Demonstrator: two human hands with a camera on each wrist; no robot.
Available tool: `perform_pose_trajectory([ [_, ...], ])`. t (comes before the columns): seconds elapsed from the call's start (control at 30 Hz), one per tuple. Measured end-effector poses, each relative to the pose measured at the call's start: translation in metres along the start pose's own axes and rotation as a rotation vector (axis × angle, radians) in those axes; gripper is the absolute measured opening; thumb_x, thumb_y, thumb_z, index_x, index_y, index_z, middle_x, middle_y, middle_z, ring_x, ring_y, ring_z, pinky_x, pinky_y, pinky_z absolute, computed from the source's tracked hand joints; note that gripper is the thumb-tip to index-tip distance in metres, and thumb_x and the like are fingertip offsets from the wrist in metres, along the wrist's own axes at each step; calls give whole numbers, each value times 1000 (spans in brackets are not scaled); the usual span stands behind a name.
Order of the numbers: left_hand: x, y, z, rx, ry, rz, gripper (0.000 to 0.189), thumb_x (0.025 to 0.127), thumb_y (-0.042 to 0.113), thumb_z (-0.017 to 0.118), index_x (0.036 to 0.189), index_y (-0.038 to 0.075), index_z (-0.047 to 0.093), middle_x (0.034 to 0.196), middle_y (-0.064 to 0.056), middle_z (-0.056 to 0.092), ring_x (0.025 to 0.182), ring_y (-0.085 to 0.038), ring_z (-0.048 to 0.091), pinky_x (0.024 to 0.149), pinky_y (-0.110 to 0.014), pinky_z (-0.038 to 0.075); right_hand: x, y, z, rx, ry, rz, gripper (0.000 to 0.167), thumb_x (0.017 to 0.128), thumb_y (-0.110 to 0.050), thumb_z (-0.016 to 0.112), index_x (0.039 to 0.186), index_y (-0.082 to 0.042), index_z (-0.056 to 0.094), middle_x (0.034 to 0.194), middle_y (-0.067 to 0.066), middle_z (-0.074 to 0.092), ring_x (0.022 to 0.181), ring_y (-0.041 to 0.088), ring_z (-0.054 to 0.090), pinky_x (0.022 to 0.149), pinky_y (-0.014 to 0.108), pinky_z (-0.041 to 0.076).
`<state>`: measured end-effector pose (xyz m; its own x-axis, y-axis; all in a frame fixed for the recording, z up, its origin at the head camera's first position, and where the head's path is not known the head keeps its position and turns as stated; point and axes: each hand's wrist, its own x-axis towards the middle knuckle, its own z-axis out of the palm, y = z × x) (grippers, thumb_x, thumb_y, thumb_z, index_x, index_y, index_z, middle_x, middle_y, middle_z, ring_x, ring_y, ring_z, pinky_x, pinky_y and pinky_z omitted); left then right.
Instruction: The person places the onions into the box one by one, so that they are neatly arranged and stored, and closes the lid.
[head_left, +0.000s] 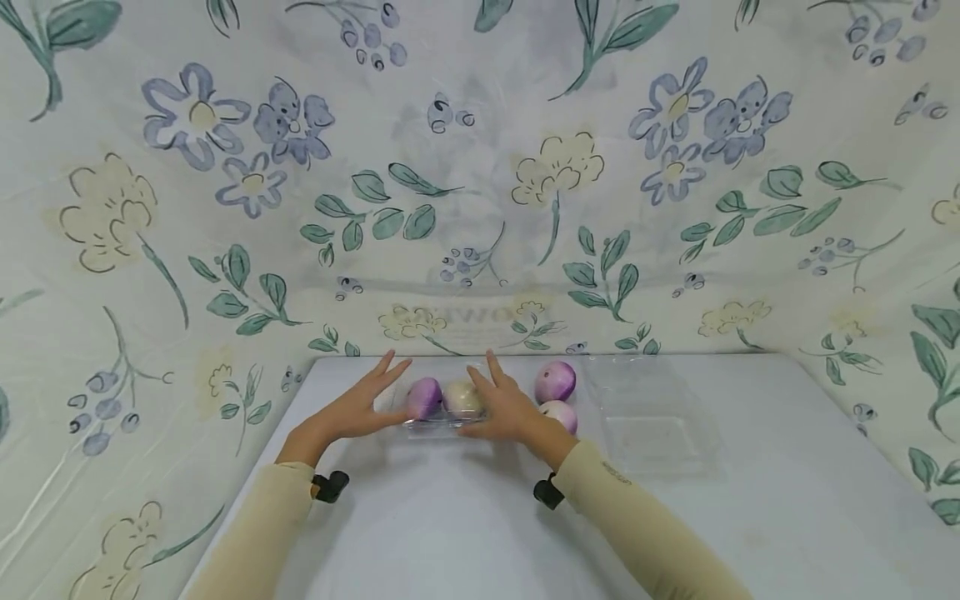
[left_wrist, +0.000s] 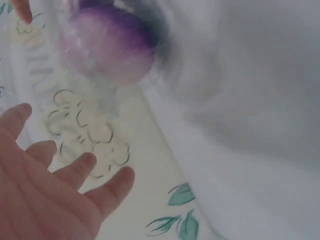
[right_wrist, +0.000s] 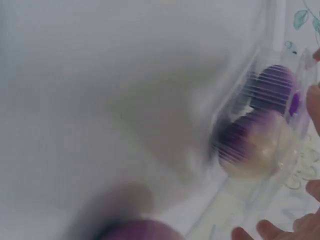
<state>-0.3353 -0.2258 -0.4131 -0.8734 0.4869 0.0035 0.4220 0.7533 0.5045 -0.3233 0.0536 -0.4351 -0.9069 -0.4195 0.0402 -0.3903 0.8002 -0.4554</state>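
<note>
A clear plastic box (head_left: 435, 432) stands towards the back of the table. Inside it are two round turnip-like vegetables, one purple (head_left: 424, 397) and one mostly cream (head_left: 462, 401) that shows purple too in the right wrist view. My left hand (head_left: 352, 414) is at the box's left side with fingers spread and thumb reaching to its front edge. On the other side my right hand (head_left: 513, 410) has its fingers spread over the right end. Whether either hand presses the plastic is hard to tell. Ribbed plastic (right_wrist: 237, 102) shows on the box in the right wrist view.
Two more purple-and-white vegetables, one behind (head_left: 555, 381) and one in front (head_left: 562, 414), lie right of my right hand. Farther right sits another clear plastic container (head_left: 660, 442). A flower-patterned sheet (head_left: 480, 250) rises behind the white table (head_left: 450, 533).
</note>
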Motion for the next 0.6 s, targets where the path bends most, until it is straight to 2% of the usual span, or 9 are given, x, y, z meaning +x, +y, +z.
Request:
perform_pose_trajectory([
  [0.13,-7,4,-12,108,51,-40,91,91,57,60,159,16,17,166,-21,-1,148,-54,7,111,-75,15,-9,-3,-15,-109,40,-59,98,85,-64,64,160,-23,16,167,9,-11,150,40,21,115,62,29],
  [0.3,-15,2,-10,307,91,-93,92,90,68,52,159,19,19,166,-20,1,149,-52,5,111,-76,9,-24,13,-33,-249,79,-97,97,86,-74,53,160,-28,10,167,7,-13,153,37,12,120,60,17],
  [0.43,-25,-3,-6,386,116,-120,91,90,71,49,159,20,19,167,-17,1,151,-48,3,112,-76,-1,-42,33,-46,-326,134,-112,95,87,-71,55,160,-25,15,167,11,-9,152,39,15,119,64,17],
  [0.6,-35,-6,-7,436,142,-145,89,90,71,48,159,22,22,166,-19,4,150,-48,4,111,-77,-6,-61,56,-57,-362,167,-89,94,86,-68,58,159,-23,20,168,13,-3,151,41,15,118,65,15],
])
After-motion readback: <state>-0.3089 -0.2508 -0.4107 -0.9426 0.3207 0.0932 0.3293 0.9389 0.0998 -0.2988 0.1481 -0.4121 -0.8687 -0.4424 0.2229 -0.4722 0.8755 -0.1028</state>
